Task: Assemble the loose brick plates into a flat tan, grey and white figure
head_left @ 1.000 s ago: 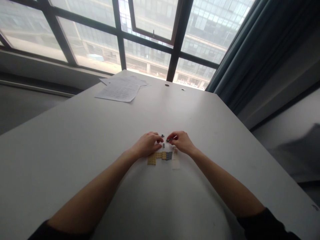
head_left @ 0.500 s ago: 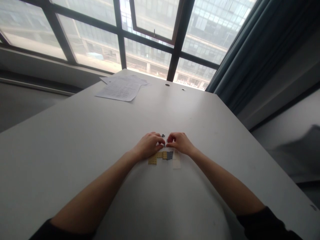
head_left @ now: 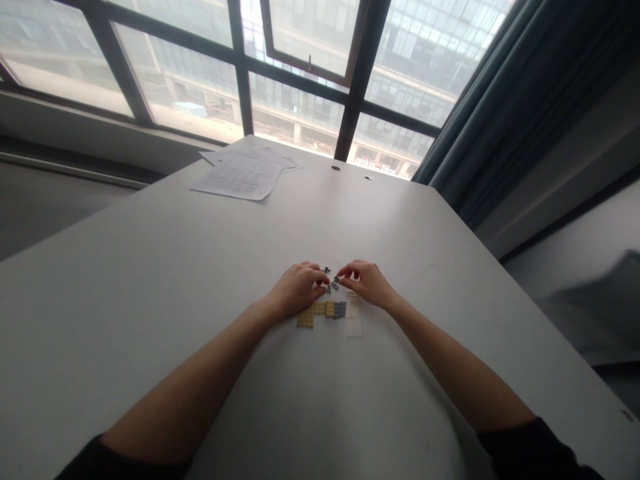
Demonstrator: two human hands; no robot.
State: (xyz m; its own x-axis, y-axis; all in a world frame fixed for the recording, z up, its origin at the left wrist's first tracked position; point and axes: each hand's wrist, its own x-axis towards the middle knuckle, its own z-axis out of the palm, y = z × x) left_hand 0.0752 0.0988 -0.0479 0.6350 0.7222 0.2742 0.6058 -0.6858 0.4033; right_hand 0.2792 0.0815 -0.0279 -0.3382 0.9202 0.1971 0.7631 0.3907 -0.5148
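1. One bare left hand (head_left: 303, 288) and one bare right hand (head_left: 369, 283), apart, both curled; I cannot tell whether either grips.
2. Small dark-grey pieces (head_left: 335, 286) lie between them on the white desk (head_left: 320, 227), beyond yellow studded plates (head_left: 305, 321).

On the table (head_left: 150, 280), a row of plates (head_left: 330, 309) lies before small pieces (head_left: 335, 286), which sit between the left hand (head_left: 300, 289) and right hand (head_left: 369, 283). Papers (head_left: 240, 175) rest far behind, leftward; beyond stands the window (head_left: 295, 110), the curtain (head_left: 480, 133) at its right.

Printed papers (head_left: 240, 179), blue curtain (head_left: 505, 100), window (head_left: 307, 37)
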